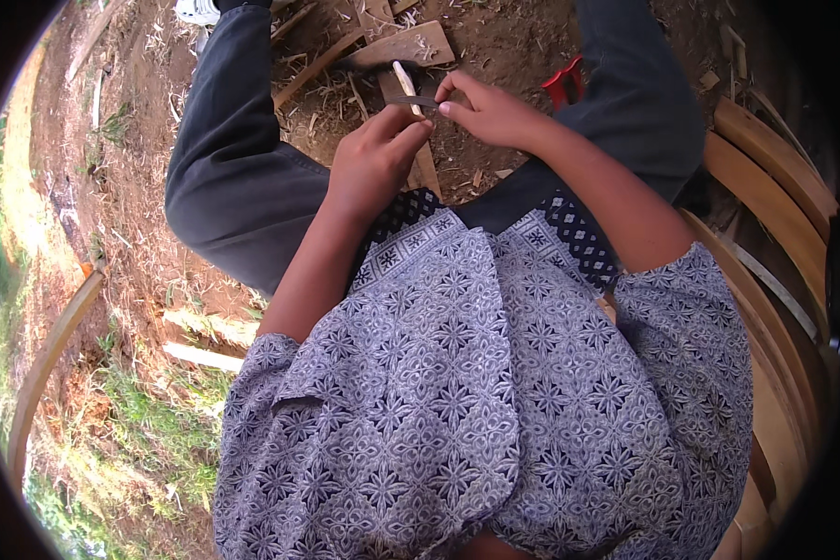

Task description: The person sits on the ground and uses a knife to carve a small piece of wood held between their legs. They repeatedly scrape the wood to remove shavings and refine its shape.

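My left hand is closed around the lower end of a pale, slim wooden stick, which points up and away from me. In my right hand is a narrow, dark, flat blade, pinched at its right end. The blade lies crosswise over the stick, just above my left fingers. Its exact kind is too small to make out. Both hands are close together between my bent knees.
Wood offcuts such as a flat board and shavings litter the brown soil beyond my hands. A red object like a tool handle is beside my right leg. Curved wooden pieces are at the right; grass grows at the left.
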`<state>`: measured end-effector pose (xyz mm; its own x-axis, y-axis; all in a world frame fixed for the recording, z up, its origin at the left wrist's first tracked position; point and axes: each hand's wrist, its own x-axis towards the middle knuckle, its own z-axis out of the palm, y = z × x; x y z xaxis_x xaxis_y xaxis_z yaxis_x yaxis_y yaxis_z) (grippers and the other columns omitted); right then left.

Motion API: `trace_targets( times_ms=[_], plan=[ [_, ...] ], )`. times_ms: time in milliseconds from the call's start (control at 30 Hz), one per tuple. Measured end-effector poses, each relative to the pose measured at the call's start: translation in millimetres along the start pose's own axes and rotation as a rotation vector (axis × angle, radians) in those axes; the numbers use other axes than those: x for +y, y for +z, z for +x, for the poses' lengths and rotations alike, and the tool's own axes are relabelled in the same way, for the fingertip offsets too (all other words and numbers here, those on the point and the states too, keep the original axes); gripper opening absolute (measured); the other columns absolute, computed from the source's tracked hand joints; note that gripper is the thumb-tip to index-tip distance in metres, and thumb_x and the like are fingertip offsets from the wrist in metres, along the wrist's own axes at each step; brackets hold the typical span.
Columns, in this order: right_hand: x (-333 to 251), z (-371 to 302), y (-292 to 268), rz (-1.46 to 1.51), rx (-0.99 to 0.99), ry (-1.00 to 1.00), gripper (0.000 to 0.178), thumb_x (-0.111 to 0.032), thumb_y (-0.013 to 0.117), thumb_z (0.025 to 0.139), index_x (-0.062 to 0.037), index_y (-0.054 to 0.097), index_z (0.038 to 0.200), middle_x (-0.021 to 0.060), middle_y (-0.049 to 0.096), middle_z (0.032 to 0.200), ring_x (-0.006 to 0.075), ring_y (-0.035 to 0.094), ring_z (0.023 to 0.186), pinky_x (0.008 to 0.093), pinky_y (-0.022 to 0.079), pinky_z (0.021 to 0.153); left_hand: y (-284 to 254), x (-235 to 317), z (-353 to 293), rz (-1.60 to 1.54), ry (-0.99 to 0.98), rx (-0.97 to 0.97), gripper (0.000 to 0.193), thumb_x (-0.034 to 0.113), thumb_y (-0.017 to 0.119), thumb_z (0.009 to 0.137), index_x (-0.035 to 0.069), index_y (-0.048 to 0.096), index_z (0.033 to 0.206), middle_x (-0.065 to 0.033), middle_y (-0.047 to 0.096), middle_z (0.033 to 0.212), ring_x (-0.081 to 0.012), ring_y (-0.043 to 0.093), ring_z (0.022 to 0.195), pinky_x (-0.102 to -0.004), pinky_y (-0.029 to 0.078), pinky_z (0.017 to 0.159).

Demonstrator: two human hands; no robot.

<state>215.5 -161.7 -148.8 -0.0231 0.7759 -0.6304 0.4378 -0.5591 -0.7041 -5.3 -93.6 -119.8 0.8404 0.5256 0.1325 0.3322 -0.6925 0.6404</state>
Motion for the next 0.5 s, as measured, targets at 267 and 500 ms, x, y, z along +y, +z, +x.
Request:
trace_targets(
  times_ms=[267,500],
  plan=[
    [8,-8,-17,-0.148,0.019,-0.059,0.027,-0.037,0.066,0.103,-0.0104,0.064,0.110,0.0053,0.061,0.075,0.0160,0.057,0.067,0.0365,0.044,0.063,12,8,4,-0.049,0.041,-0.029,0.029,0.000,0.069,0.083,0.011,0.071,0.110,-0.0068,0.068,0.104,-0.0282,0.073,0.087,-0.0390,0.060,0.070],
    [11,-6,-14,-0.174,0.032,-0.078,0.029,-0.038,0.066,0.102,-0.0097,0.064,0.111,0.0091,0.065,0.080,0.0211,0.061,0.070,0.0392,0.047,0.067,13,13,1,-0.035,0.007,-0.081,0.024,0.006,0.066,0.081,0.011,0.064,0.104,-0.0068,0.063,0.102,-0.0275,0.070,0.096,-0.0386,0.059,0.075]
  ],
)
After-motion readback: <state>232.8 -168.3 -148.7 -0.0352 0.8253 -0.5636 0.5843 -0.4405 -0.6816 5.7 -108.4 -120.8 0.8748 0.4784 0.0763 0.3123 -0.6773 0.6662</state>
